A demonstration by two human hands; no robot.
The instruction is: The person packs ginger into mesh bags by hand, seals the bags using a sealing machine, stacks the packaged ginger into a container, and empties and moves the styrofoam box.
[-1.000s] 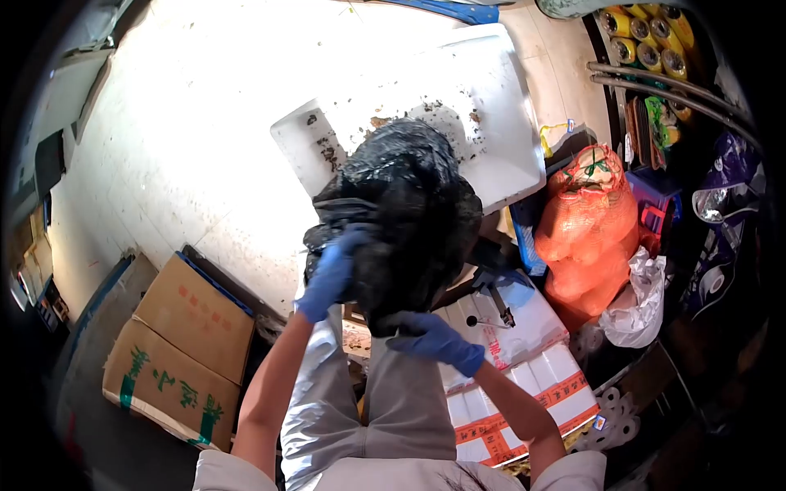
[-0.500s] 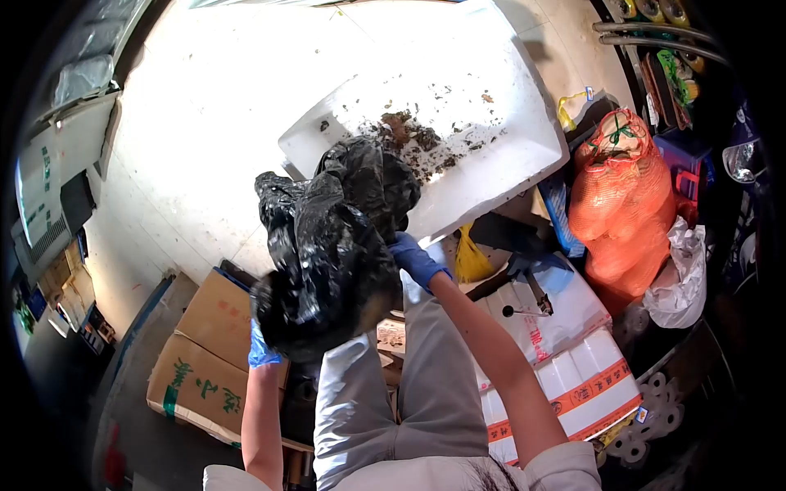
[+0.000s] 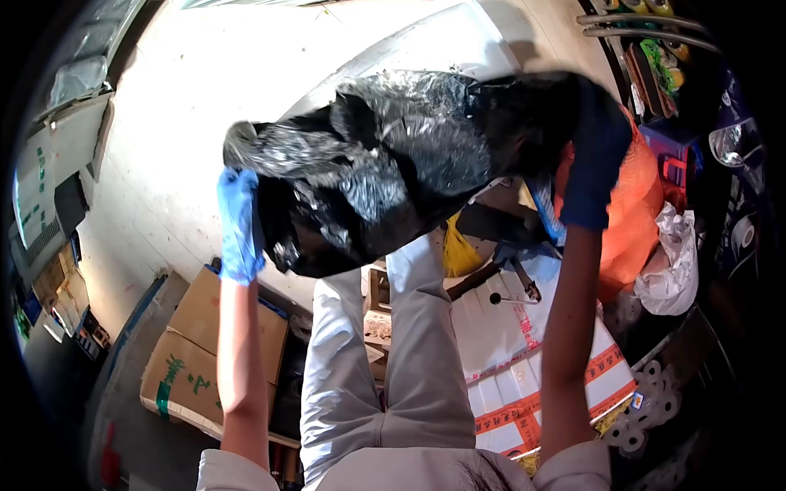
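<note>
A black plastic bag (image 3: pixel 393 172) is stretched sideways in front of me, raised above my knees. My left hand (image 3: pixel 239 225), in a blue glove, is closed on the bag's left end. At the other end my right hand (image 3: pixel 596 168), gloved in darker blue and in shadow, grips the bag; its fingers are partly lost against the black plastic. Behind the bag is a large white tray (image 3: pixel 458 45), mostly covered from view. The dark crumbs seen in it earlier are hidden now.
An orange mesh sack (image 3: pixel 634 221) stands at the right, beside a crumpled white plastic bag (image 3: pixel 670 262). White taped boxes (image 3: pixel 508 352) lie by my right leg, near a yellow bag (image 3: pixel 461 250). A cardboard box (image 3: pixel 205 344) is at my left.
The bunched bag has been lifted and spread wide. My right hand has swung up and right with one end, while my left hand has risen with the other. The bag now covers most of the tray.
</note>
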